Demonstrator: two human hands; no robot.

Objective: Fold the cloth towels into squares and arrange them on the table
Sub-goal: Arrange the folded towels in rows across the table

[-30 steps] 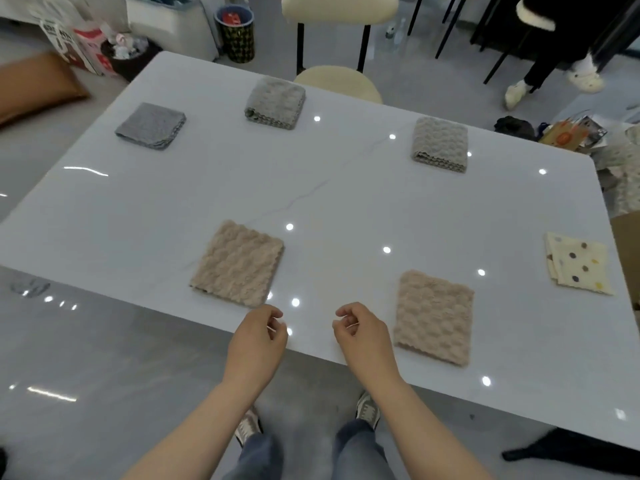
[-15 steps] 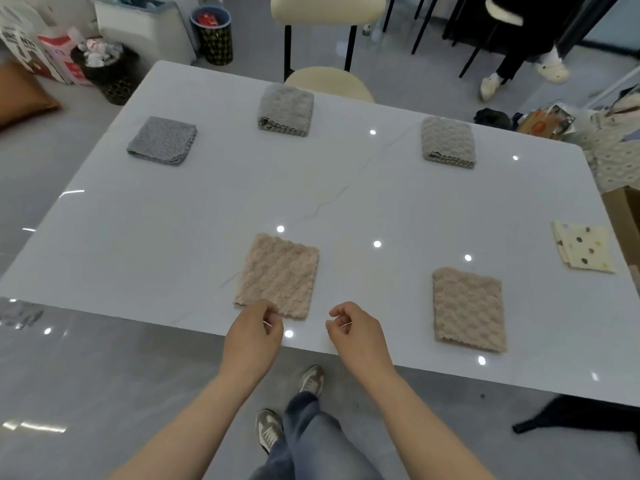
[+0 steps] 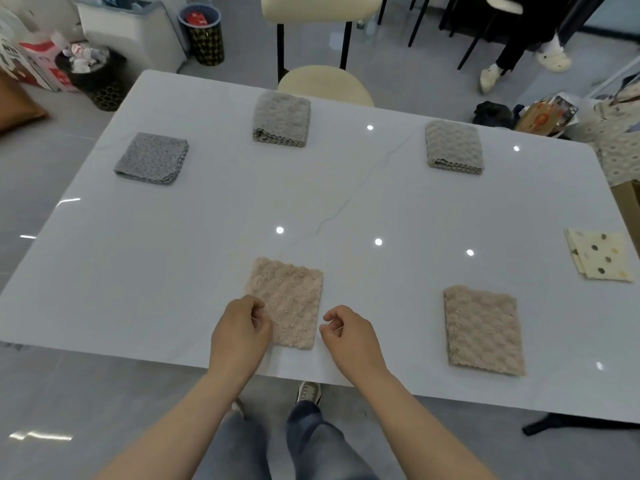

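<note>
Overall: six folded towels lie well apart on the white table [image 3: 173, 254], three along the far side and three nearer the person.
Left hand [image 3: 240, 336]: lower centre of the frame, fingers loosely curled with thumb near forefinger. It overlaps the left edge of the near-left beige towel [image 3: 291, 299]; I cannot tell whether it touches the cloth.
Right hand [image 3: 349, 337]: just right of that towel's near right corner, apart from it, fingers loosely curled around nothing visible.
Near-right beige towel [image 3: 483, 330]: flat, lower right, well clear of both hands.
Far row: flat grey towel [image 3: 152, 157] at upper left, thick grey towel [image 3: 281, 118] at upper centre, grey-beige towel [image 3: 453, 147] at upper right.
Dotted cream cloth [image 3: 601, 259]: folded at the right edge of the frame.
Cream chair [image 3: 325, 84]: tucked at the table's far side.
Change over the last second: both hands were first right of the near-left beige towel, in the gap between the two beige ones. Half a second ago the left hand met only its near left corner. They now flank it, with the same curl throughout. All six towels keep their places on the table.
</note>
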